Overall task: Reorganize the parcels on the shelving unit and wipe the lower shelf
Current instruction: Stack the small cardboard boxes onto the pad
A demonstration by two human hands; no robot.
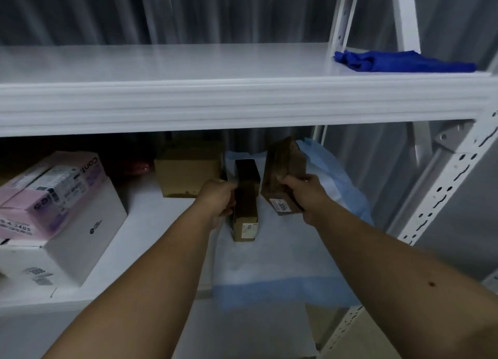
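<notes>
On the lower shelf (151, 224), each hand grips a narrow brown box, left hand (218, 199) one (245, 197), right hand (303, 194) another (283, 174); stiff, probably light, best held across the sides

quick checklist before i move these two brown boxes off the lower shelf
1. Left hand grips the narrow brown box: ok.
2. Right hand grips the wider brown box: ok.
3. Wider box is tilted and looks lifted off the white and blue sheet; narrow box appears to rest on it: ok, though contact underneath cannot be told.
4. Headroom under the upper shelf beam: the wider box's top is close beneath it: not ok, lower it first.
5. Blue cloth for wiping lies on the upper shelf at the right: ok.
6. Free space on the lower shelf by the cardboard box: cannot tell.
</notes>
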